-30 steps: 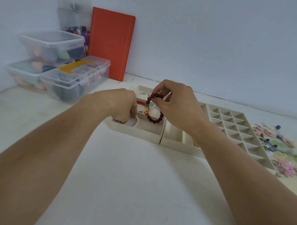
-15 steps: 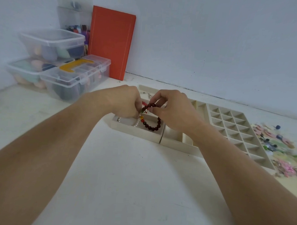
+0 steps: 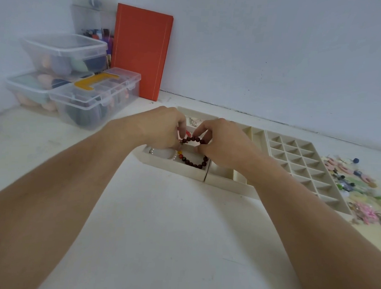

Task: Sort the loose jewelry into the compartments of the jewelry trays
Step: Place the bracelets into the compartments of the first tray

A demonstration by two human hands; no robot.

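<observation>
Both bare forearms reach forward from the lower corners and converge near the middle. The left hand (image 3: 164, 130) is knuckles-up, its fingers curled down and pinching the left end of a bracelet (image 3: 193, 152). The right hand (image 3: 223, 143) faces it, fingers bent, thumb and forefinger pinching the same bracelet at its right. The fingertips of the two hands lie close together.

One head-worn wide-angle camera supplies the only view. It looks forward and down along both forearms across a white table (image 3: 170, 231) toward a pale wall (image 3: 276, 49). The left hand (image 3: 164, 130) and right hand (image 3: 224, 143) sit near frame centre, over beige trays (image 3: 304, 162). Clear boxes (image 3: 93, 96) lie far left. Wide-angle distortion enlarges the forearms at the lower corners.
</observation>
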